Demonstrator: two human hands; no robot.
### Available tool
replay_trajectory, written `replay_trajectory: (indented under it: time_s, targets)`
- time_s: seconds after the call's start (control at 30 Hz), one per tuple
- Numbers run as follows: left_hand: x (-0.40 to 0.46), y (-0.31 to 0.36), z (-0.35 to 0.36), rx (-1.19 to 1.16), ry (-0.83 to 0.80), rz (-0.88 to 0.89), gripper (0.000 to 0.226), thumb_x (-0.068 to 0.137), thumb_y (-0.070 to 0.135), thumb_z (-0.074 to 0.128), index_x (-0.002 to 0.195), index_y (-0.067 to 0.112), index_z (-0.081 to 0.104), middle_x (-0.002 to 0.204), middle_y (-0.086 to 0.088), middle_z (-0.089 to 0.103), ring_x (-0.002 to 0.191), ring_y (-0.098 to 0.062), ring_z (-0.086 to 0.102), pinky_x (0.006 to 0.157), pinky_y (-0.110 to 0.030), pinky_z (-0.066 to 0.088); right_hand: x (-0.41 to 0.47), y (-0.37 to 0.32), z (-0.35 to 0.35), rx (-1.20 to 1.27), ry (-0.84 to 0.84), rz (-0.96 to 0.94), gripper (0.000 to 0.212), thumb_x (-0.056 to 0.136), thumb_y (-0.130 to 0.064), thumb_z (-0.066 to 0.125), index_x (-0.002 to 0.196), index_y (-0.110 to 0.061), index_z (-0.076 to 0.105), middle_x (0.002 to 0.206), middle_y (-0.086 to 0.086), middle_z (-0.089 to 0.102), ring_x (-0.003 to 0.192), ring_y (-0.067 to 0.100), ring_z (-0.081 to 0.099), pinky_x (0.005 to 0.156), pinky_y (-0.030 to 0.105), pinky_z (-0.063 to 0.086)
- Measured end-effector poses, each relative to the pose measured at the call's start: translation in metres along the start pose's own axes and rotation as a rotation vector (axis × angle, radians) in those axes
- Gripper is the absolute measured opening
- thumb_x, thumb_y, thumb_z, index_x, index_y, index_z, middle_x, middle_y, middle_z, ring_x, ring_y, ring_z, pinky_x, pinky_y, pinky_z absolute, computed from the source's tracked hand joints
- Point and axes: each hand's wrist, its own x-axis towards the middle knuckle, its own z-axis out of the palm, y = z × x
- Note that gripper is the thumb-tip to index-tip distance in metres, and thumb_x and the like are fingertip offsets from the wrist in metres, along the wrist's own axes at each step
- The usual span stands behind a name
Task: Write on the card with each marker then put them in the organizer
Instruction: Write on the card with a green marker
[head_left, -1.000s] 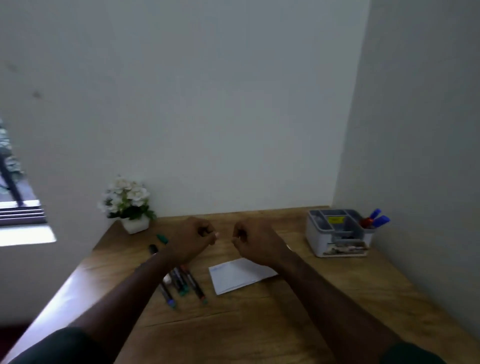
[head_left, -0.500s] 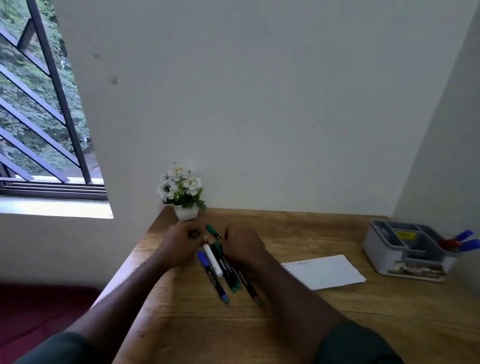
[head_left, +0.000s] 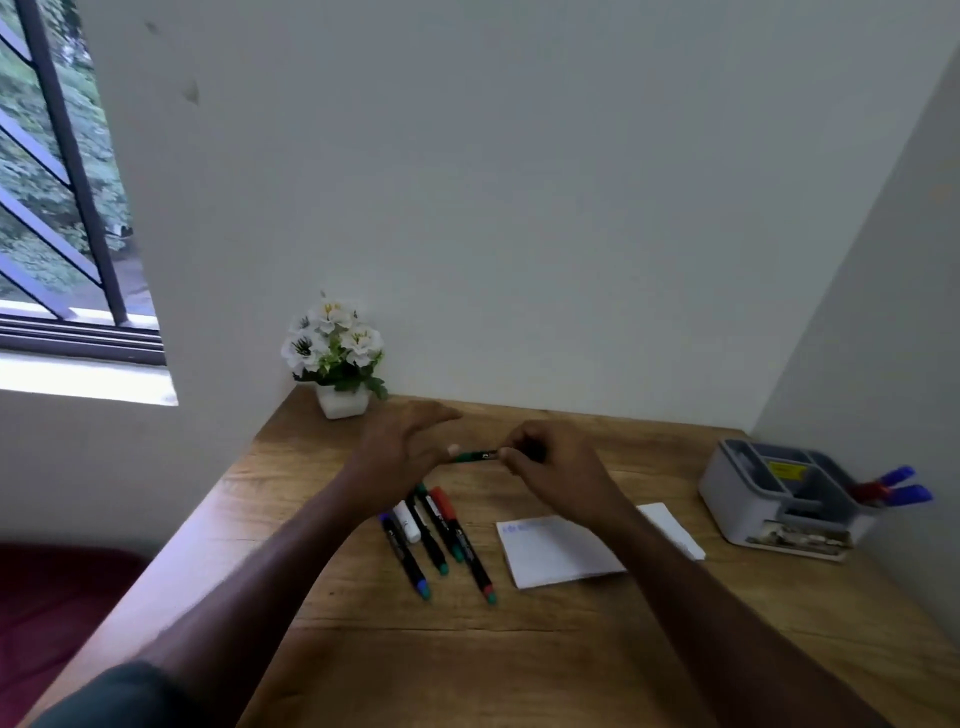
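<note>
Head view: green marker lies crosswise between the hands; right hand pinches its barrel, left hand, fingers spread, seemingly touches the cap end.

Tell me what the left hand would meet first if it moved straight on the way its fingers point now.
The left hand points right, toward the right hand. Its fingers would probably first meet the green marker held between both hands, then the right hand's fingers. Depth is hard to judge here.

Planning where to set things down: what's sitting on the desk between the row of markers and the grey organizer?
In the head view, only the white card lies between the markers on the desk and the organizer, partly under the right forearm.
</note>
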Motion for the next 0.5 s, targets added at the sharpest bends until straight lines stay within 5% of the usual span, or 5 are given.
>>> replay_trajectory:
  time_s: [0.1,0.23,0.4,0.5]
  targets:
    - [0.008,0.027,0.028,-0.075,-0.156,0.02,0.025,0.09,0.035,0.064,0.115,0.033,0.068,0.109,0.025,0.064,0.101,0.014,0.055,0.081,-0.004,0.039,-0.028,0.014,-0.031,0.229,0.023,0.042,0.01,0.09,-0.021,0.071,0.081,-0.018,0.075,0.072,-0.002,0.072,0.065,0.001,0.062,0.062,0.015,0.047]
    - [0.015,0.055,0.059,-0.182,-0.216,0.067,0.019,0.091,0.024,0.066,0.108,0.024,0.073,0.075,0.026,0.066,0.07,0.004,0.061,0.063,-0.008,0.042,-0.049,0.035,-0.051,0.608,0.134,0.138,0.008,0.081,-0.015,0.077,0.086,-0.009,0.077,0.072,0.01,0.072,0.062,0.017,0.062,0.058,0.028,0.05]
    - [0.02,0.078,0.077,-0.245,-0.355,0.136,0.022,0.091,0.017,0.066,0.111,0.021,0.072,0.096,0.017,0.07,0.086,0.0,0.065,0.072,-0.013,0.047,-0.063,0.048,-0.045,0.783,0.078,0.17,0.024,0.085,-0.031,0.072,0.079,-0.008,0.066,0.07,0.027,0.06,0.056,0.022,0.05,0.055,0.03,0.04]
    - [0.017,0.08,0.073,-0.349,-0.479,0.095,0.027,0.093,0.017,0.062,0.119,0.023,0.069,0.107,0.01,0.072,0.096,-0.008,0.066,0.08,-0.023,0.05,-0.059,0.046,-0.045,0.824,0.054,0.179,0.028,0.087,-0.031,0.069,0.071,-0.011,0.058,0.068,0.021,0.065,0.054,0.023,0.053,0.056,0.033,0.043]
